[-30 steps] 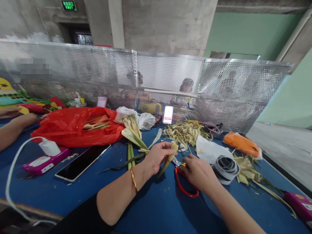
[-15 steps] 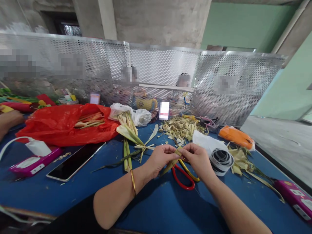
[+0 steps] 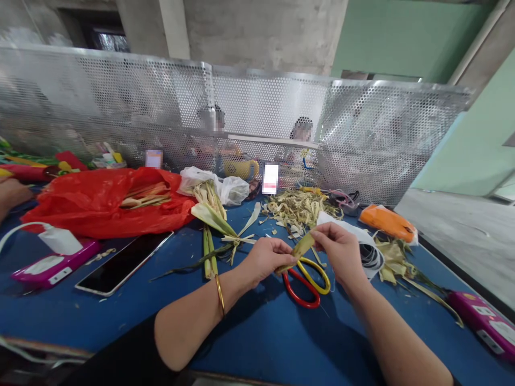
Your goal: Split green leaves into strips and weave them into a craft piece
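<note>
Between my two hands stretches a yellow-green strip of dried husk or leaf [image 3: 302, 246]. My left hand [image 3: 270, 257] pinches its near end, thumb on top. The far end is pinched by the fingertips of my right hand [image 3: 337, 244]. Just beneath, scissors [image 3: 302, 289] with one red and one yellow handle lie on the blue table [image 3: 249, 332]; their blades are mostly covered by my left hand. Left of my hands rest green stalks [image 3: 210, 252] and a tied bunch of pale leaf strips [image 3: 233, 238]. Behind them is a heap of shredded strips [image 3: 298, 209].
A phone [image 3: 124, 265], purple power strip [image 3: 60, 262] and red plastic bag [image 3: 80, 201] lie left. On the right are a white-and-black roll [image 3: 372, 257], an orange packet [image 3: 388, 222] and another purple power strip [image 3: 483, 324]. A perforated metal screen [image 3: 265, 107] stands behind; another person's hand [image 3: 14, 195] shows far left.
My right hand has moved slightly right and up, away from my left, so more of the strip shows between them. The view has shifted slightly.
</note>
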Demonstrator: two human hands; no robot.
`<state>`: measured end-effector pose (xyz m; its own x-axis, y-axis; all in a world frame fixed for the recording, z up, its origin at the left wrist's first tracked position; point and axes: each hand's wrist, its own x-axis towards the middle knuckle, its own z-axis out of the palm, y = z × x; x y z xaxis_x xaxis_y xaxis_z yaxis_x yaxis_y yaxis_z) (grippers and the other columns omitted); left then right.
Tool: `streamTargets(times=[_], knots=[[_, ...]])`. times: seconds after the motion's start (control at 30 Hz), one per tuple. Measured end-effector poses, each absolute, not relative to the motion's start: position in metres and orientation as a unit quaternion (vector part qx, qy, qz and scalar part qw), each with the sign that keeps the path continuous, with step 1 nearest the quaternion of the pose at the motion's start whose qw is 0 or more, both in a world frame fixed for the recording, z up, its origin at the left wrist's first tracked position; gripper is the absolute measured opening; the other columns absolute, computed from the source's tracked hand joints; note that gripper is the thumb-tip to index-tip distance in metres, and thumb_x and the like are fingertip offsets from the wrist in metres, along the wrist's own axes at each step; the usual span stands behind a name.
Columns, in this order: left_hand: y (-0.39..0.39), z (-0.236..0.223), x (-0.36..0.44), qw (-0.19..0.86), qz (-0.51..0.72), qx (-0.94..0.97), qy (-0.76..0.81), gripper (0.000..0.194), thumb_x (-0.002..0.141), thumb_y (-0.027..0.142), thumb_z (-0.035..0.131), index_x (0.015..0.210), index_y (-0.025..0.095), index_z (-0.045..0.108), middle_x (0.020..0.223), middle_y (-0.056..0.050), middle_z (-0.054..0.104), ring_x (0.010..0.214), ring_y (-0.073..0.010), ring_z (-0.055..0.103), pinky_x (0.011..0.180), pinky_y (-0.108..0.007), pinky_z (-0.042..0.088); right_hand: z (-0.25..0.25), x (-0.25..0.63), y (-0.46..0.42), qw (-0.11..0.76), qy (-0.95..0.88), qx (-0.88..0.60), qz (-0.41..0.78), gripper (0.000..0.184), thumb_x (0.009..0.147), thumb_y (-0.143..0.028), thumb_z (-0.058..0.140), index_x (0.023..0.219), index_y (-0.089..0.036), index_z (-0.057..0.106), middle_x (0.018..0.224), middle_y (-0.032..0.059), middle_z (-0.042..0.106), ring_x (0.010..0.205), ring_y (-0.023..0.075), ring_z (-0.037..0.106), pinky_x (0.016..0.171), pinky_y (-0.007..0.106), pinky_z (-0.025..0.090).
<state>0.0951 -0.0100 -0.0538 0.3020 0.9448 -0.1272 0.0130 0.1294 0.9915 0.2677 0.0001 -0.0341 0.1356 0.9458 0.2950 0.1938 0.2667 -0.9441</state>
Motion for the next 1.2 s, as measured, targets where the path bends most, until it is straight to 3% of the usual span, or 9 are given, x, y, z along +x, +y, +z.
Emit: streamTargets(times=[0.3, 0.53, 0.73, 0.87, 1.03, 1.1, 1.13, 1.2], knots=[[0.000, -0.064, 0.093, 0.518, 0.386, 0.581, 0.494, 0.018, 0.072, 0.032, 0.061, 0.065, 0.016, 0.064, 0.047, 0.005, 0.046, 0.042, -0.0079, 0.038, 0.044, -0.021, 0.029, -0.026, 0.271, -0.003, 0.601, -0.566, -0.520, 0.217, 0.018, 0.072, -0.034, 0.067, 0.071, -0.017, 0.063, 0.057, -0.0019, 0.060, 0.053, 0.0123, 0.053, 0.053, 0.025, 0.044], [0.003, -0.061, 0.089, 0.379, 0.401, 0.670, 0.498, 0.013, 0.071, 0.028, 0.060, 0.070, 0.019, 0.070, 0.062, 0.000, 0.064, 0.059, -0.0151, 0.053, 0.056, -0.024, 0.033, -0.021, 0.275, -0.007, 0.645, -0.532, -0.527, 0.155, 0.017, 0.074, -0.033, 0.066, 0.078, -0.017, 0.066, 0.057, -0.0012, 0.063, 0.051, 0.0132, 0.056, 0.052, 0.026, 0.045], [0.010, -0.065, 0.083, 0.320, 0.432, 0.659, 0.526, 0.012, 0.076, 0.024, 0.060, 0.069, 0.021, 0.070, 0.062, -0.002, 0.063, 0.061, -0.0171, 0.055, 0.060, -0.026, 0.036, -0.015, 0.286, 0.000, 0.722, -0.462, -0.495, 0.144, 0.018, 0.075, -0.033, 0.068, 0.078, -0.016, 0.063, 0.062, 0.0002, 0.064, 0.058, 0.0159, 0.064, 0.055, 0.028, 0.052], [0.018, -0.061, 0.075, 0.236, 0.518, 0.663, 0.486, 0.011, 0.080, 0.025, 0.061, 0.080, 0.024, 0.072, 0.085, -0.005, 0.068, 0.086, -0.0212, 0.060, 0.085, -0.029, 0.041, -0.023, 0.282, -0.006, 0.674, -0.546, -0.495, 0.044, 0.015, 0.082, -0.033, 0.062, 0.081, -0.018, 0.063, 0.071, 0.0027, 0.067, 0.066, 0.0169, 0.065, 0.063, 0.031, 0.054], [0.024, -0.049, 0.072, 0.185, 0.509, 0.715, 0.443, 0.034, 0.079, 0.008, 0.054, 0.106, 0.022, 0.069, 0.126, -0.008, 0.061, 0.126, -0.0239, 0.045, 0.111, -0.036, 0.024, -0.035, 0.274, -0.016, 0.528, -0.735, -0.397, -0.149, 0.013, 0.089, -0.019, 0.055, 0.088, -0.022, 0.067, 0.086, 0.0051, 0.070, 0.080, 0.0159, 0.067, 0.073, 0.027, 0.053], [0.018, -0.044, 0.078, 0.229, 0.518, 0.685, 0.459, 0.027, 0.082, 0.016, 0.055, 0.104, 0.020, 0.070, 0.127, -0.009, 0.061, 0.126, -0.0256, 0.046, 0.110, -0.038, 0.026, -0.038, 0.272, -0.017, 0.481, -0.780, -0.357, -0.181, 0.018, 0.089, -0.013, 0.052, 0.094, -0.022, 0.067, 0.091, 0.0060, 0.071, 0.080, 0.0146, 0.067, 0.071, 0.024, 0.053], [0.013, -0.041, 0.081, 0.288, 0.510, 0.669, 0.458, 0.023, 0.084, 0.024, 0.055, 0.099, 0.020, 0.072, 0.117, -0.009, 0.066, 0.118, -0.0255, 0.053, 0.106, -0.037, 0.032, -0.039, 0.271, -0.018, 0.464, -0.793, -0.342, -0.197, 0.020, 0.089, -0.012, 0.051, 0.095, -0.021, 0.067, 0.091, 0.0064, 0.071, 0.080, 0.0142, 0.068, 0.070, 0.023, 0.053], [0.002, -0.039, 0.089, 0.461, 0.479, 0.599, 0.446, 0.032, 0.086, 0.041, 0.053, 0.085, 0.017, 0.073, 0.088, -0.009, 0.072, 0.091, -0.0241, 0.064, 0.087, -0.035, 0.045, -0.040, 0.267, -0.019, 0.439, -0.808, -0.321, -0.229, 0.022, 0.089, -0.011, 0.050, 0.093, -0.021, 0.069, 0.089, 0.0066, 0.072, 0.078, 0.0140, 0.068, 0.068, 0.023, 0.053]])
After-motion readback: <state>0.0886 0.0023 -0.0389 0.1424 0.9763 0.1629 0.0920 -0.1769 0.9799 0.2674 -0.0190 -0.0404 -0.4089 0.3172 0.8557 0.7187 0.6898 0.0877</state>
